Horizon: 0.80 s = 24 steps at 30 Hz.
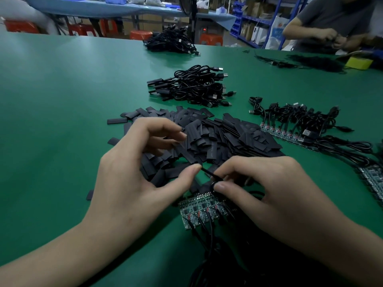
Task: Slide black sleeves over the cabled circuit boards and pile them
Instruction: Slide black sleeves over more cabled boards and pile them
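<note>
A heap of flat black sleeves (217,133) lies mid-table. My left hand (136,172) hovers over its near edge and pinches one black sleeve (187,151) between thumb and fingers. My right hand (263,187) pinches a black cable end (213,184) just right of the left thumb; a thin black piece runs between the two hands. Below the hands sits a strip of green circuit boards (199,210) with black cables trailing toward me. A pile of sleeved cables (192,85) lies beyond the heap.
Strips of cabled boards (290,129) lie at the right and at the far right edge (373,183). Another cable pile (170,42) sits at the back of the green table (62,100). A second person (331,27) works at the far right corner beside a yellow object (358,63).
</note>
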{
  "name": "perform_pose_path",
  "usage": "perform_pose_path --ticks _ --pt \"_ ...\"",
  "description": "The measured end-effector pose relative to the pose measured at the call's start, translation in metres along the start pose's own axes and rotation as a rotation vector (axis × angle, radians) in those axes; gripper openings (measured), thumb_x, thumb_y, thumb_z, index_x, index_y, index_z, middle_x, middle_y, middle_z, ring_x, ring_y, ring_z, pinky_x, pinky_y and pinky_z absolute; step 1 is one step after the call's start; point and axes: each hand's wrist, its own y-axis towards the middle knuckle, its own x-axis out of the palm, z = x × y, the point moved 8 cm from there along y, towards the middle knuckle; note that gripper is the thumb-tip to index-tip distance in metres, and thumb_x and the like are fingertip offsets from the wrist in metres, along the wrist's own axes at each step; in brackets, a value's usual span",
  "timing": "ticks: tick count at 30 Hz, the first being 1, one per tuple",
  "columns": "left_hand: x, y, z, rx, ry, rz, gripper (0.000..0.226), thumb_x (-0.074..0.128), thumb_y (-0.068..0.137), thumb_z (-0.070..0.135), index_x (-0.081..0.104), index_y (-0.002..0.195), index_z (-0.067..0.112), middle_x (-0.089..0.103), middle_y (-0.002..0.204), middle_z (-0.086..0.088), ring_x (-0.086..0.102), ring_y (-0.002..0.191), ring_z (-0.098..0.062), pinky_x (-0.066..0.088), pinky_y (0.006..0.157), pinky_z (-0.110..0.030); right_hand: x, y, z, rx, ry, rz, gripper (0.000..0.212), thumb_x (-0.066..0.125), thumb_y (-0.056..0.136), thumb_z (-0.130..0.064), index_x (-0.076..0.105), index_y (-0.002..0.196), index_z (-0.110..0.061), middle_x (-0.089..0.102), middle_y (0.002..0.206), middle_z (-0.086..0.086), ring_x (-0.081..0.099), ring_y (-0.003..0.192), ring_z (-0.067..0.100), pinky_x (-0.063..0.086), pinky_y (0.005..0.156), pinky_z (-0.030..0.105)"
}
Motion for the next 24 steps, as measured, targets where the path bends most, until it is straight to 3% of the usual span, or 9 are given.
perform_pose_path --ticks 3,5,6,11,12,14,16,18,24 --pt "0.004 -0.004 -0.013 -0.054 0.040 -0.027 0.055 0.083 0.076 0.040 0.056 0.123 0.026 0.066 0.119 0.019 0.065 0.108 -0.002 0.049 0.092 -0.017 -0.013 0.004 0.005 0.020 -0.009 0.064 0.018 0.057 0.095 -0.051 0.071 0.097 -0.040 0.067 0.080 -0.030 0.065 0.077 -0.006 0.049 0.065 0.017" --pt "0.016 0.000 -0.015 -0.034 0.046 -0.216 0.033 0.075 0.088 0.036 0.059 0.114 0.023 0.064 0.108 0.014 0.059 0.106 0.000 0.047 0.097 -0.020 -0.034 0.009 0.014 0.060 0.036 0.146 0.016 0.061 0.092 -0.045 0.075 0.097 -0.039 0.068 0.081 -0.032 0.066 0.079 -0.010 0.049 0.070 0.012" --pt "0.022 0.006 -0.025 -0.117 0.074 -0.244 0.023 0.067 0.094 0.038 0.062 0.109 0.021 0.063 0.101 0.010 0.056 0.104 -0.004 0.047 0.098 -0.024 -0.045 0.014 0.019 0.079 0.053 0.178 0.016 0.062 0.089 -0.044 0.075 0.097 -0.039 0.070 0.079 -0.030 0.067 0.078 -0.010 0.049 0.072 0.010" --pt "0.042 -0.016 -0.022 0.022 0.484 -0.527 0.079 0.010 0.086 0.086 0.070 0.113 0.043 0.060 0.102 0.019 0.054 0.102 -0.009 0.045 0.087 -0.033 -0.079 0.077 0.042 0.151 -0.102 0.186 0.009 0.064 0.094 -0.040 0.072 0.096 -0.038 0.069 0.076 -0.018 0.065 0.071 -0.006 0.043 0.061 0.002" --pt "0.042 -0.016 -0.021 0.038 0.512 -0.500 0.079 0.011 0.083 0.091 0.071 0.107 0.044 0.057 0.097 0.022 0.050 0.096 -0.007 0.043 0.085 -0.032 -0.080 0.097 0.045 0.140 -0.160 0.175 0.011 0.064 0.096 -0.038 0.073 0.101 -0.035 0.070 0.080 -0.015 0.065 0.070 -0.002 0.047 0.068 0.006" --pt "0.042 -0.020 -0.017 0.057 0.517 -0.457 0.068 0.027 0.082 0.091 0.071 0.098 0.042 0.052 0.088 0.022 0.046 0.087 -0.006 0.041 0.080 -0.030 -0.078 0.140 0.052 0.112 -0.256 0.175 0.018 0.063 0.098 -0.037 0.074 0.109 -0.027 0.071 0.087 -0.005 0.066 0.074 0.008 0.058 0.082 0.032" --pt "0.042 -0.022 -0.015 0.124 0.500 -0.419 0.061 0.034 0.082 0.090 0.070 0.095 0.042 0.051 0.086 0.022 0.044 0.085 -0.005 0.040 0.077 -0.028 -0.069 0.184 0.055 0.070 -0.342 0.190 0.020 0.063 0.099 -0.035 0.074 0.111 -0.023 0.073 0.097 0.002 0.064 0.080 0.014 0.057 0.090 0.044" --pt "0.041 -0.022 -0.014 0.128 0.443 -0.432 0.057 0.037 0.082 0.088 0.068 0.097 0.042 0.052 0.088 0.022 0.044 0.086 -0.003 0.039 0.076 -0.026 -0.057 0.225 0.053 0.010 -0.411 0.206 0.019 0.065 0.099 -0.035 0.075 0.110 -0.022 0.075 0.104 0.003 0.065 0.086 0.018 0.055 0.095 0.046" --pt "0.042 -0.023 -0.009 0.211 0.430 -0.397 0.051 0.043 0.084 0.084 0.059 0.096 0.038 0.051 0.080 0.018 0.046 0.076 -0.007 0.039 0.071 -0.029 -0.002 0.301 0.052 -0.078 -0.548 0.153 0.017 0.066 0.098 -0.031 0.076 0.110 -0.025 0.075 0.111 0.004 0.067 0.105 0.031 0.052 0.085 0.041"
